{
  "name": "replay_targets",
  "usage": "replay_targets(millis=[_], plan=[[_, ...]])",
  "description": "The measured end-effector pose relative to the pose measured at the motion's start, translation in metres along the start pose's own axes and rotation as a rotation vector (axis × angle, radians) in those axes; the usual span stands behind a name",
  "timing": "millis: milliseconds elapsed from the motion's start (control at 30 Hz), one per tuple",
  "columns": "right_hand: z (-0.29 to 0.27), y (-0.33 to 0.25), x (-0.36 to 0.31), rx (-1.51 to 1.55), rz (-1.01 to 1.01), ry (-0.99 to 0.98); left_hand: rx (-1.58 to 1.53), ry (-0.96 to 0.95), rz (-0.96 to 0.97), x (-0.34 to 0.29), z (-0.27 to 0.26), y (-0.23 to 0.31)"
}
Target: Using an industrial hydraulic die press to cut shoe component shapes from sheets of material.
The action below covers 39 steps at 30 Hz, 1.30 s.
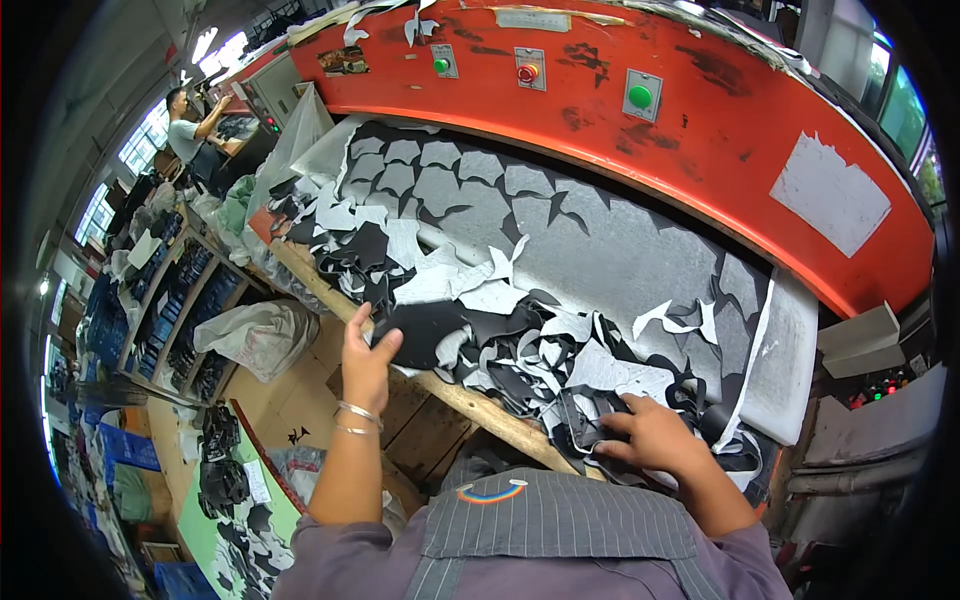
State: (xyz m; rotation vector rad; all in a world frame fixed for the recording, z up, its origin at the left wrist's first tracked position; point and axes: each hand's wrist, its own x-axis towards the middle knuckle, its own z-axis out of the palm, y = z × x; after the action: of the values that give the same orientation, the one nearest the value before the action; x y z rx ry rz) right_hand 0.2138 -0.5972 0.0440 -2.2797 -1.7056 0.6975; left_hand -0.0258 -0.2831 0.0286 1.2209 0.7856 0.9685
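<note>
My left hand is at the front edge of the machine's bed, thumb and fingers apart. It rests against a black sheet piece at the near side of the scrap heap. On the right, the bent fingers of my right hand are on a dark, angular frame that looks like a cutting die. White and black offcuts lie tangled between my hands. Behind them, a grey sheet spreads over the bed, with rows of shapes cut out along its far left part.
An orange press beam with green and red buttons spans the far side. A wooden rail edges the bed near me. To the left are a shelf rack, a white sack and a green table. Another person works far left.
</note>
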Motion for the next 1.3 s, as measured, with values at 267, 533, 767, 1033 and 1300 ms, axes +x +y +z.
replay_targets(millis=[267, 533, 767, 1033, 1300], plan=[[-0.032, -0.051, 0.105, 0.021, -0.270, 0.217, 0.148, -0.331, -0.194, 0.164, -0.021, -0.031], [0.005, -0.103, 0.255, -0.158, -0.076, 0.203, 1.040, -0.703, 0.100, 0.225, -0.006, -0.063], [0.026, -0.146, 0.283, -0.146, 0.313, 0.106, 0.481, -0.775, 0.254, 0.231, -0.048, -0.023], [0.060, -0.150, 0.279, -0.063, 0.457, 0.405, 0.669, -0.383, -0.029, 0.394, -0.137, -0.040], [0.025, -0.170, 0.253, 0.243, 0.653, 0.626, 0.855, -0.558, 0.019, 0.398, -0.110, -0.046]])
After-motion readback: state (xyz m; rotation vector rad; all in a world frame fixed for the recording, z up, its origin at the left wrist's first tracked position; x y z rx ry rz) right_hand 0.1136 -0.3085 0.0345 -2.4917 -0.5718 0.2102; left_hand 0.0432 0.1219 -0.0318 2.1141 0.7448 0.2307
